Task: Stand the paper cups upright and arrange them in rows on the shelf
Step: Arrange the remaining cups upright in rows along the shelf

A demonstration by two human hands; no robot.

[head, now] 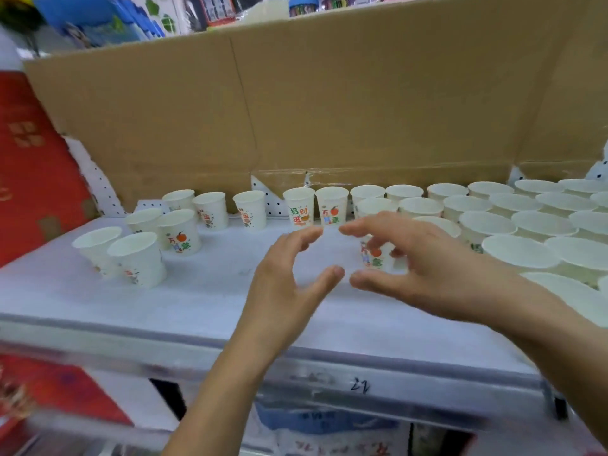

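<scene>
Arranging is proceeding with the left hand (289,274) and right hand (427,258) hovering released and empty over the shelf (197,291), rows of paper cups (526,225) standing at two o'clock, while scattered cups (158,235) at ten o'clock are probably needing gathering rightward next.

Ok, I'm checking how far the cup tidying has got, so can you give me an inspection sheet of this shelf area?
Surface: pale shelf, with a handwritten mark on its front edge.
Job's things: cup rows packed on the right; loose cups on the left, mouth-up and scattered; printed cup just behind the right hand's fingers.
Clutter: nothing seen.
Grippers: left hand is open, fingers spread above the shelf; right hand is spread in front of the printed cup, contact unclear.
Cables: nothing seen.
Surroundings: cardboard sheet stands behind the cups; red box at the left; colourful goods above.
</scene>
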